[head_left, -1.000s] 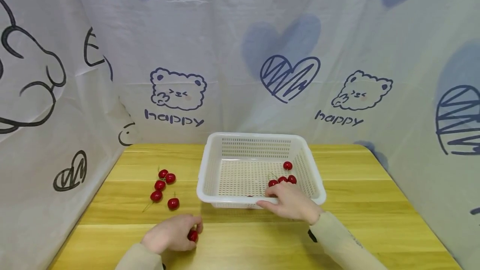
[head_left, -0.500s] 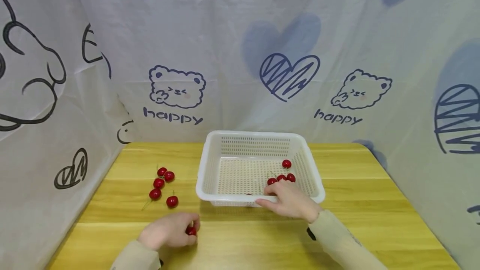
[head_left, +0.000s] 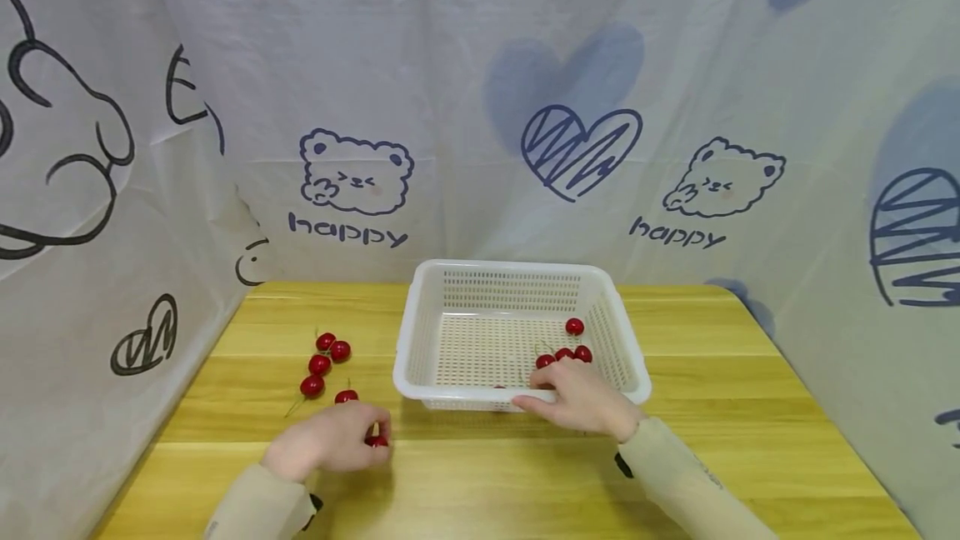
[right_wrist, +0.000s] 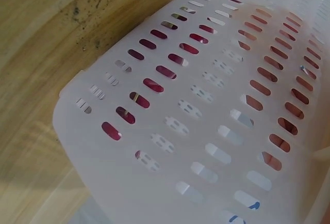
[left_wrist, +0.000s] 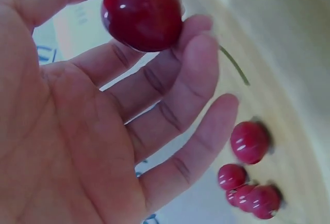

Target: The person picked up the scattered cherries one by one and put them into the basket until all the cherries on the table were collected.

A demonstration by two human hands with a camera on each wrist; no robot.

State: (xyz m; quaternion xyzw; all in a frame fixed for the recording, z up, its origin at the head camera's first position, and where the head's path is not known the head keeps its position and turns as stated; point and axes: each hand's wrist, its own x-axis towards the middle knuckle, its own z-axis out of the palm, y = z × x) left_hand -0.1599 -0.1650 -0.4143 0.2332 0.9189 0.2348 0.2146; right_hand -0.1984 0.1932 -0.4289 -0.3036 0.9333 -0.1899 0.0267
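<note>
A red cherry (left_wrist: 143, 15) with a green stem is pinched between the thumb and fingertips of my left hand (head_left: 333, 437), just above the table left of the basket. My right hand (head_left: 579, 398) grips the front rim of a white plastic basket (head_left: 408, 348), thumb outside and fingers inside. Within the basket lie several cherries (head_left: 574, 327), some partly hidden by that hand. Through the slots in the right wrist view, red cherries (right_wrist: 153, 85) show behind the basket wall. Close beyond my left hand a loose cherry (head_left: 347, 397) is partly covered.
Several more cherries (head_left: 319, 364) form a line on the left of the wooden table (head_left: 712, 373). A white cloth (head_left: 465, 190) printed with bears and hearts hangs behind and at both sides.
My left hand has shifted slightly left and away from me with its cherry, partly covering the nearest loose one. The right hand and basket stay in place.
</note>
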